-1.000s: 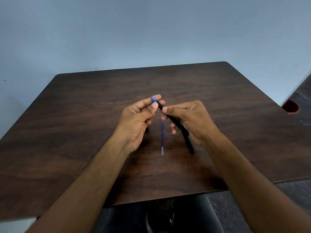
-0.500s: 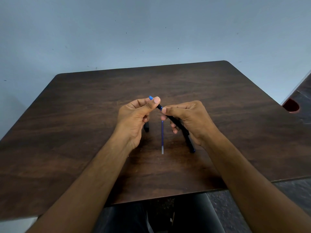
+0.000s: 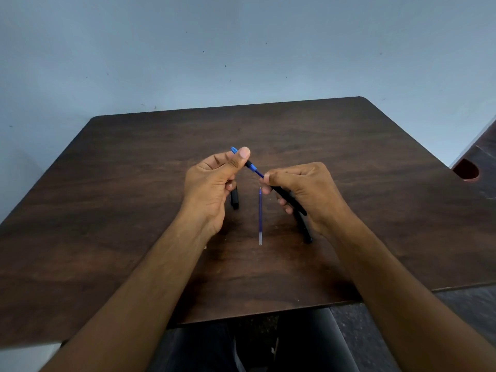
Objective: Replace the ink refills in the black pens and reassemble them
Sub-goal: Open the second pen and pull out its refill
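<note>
Two hands work mid-table (image 3: 134, 210), edges well off: left hand (image 3: 212, 183) pinches the tip piece (image 3: 248, 163), now drawn clear, blue refill (image 3: 259, 173) exposed, of the barrel (image 3: 290, 198) gripped in the right hand (image 3: 308, 191); spare refill (image 3: 260, 216) lies between.

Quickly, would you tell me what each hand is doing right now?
Left hand: pinches the blue-tipped end piece, with the refill showing.
Right hand: grips the black pen barrel.
</note>
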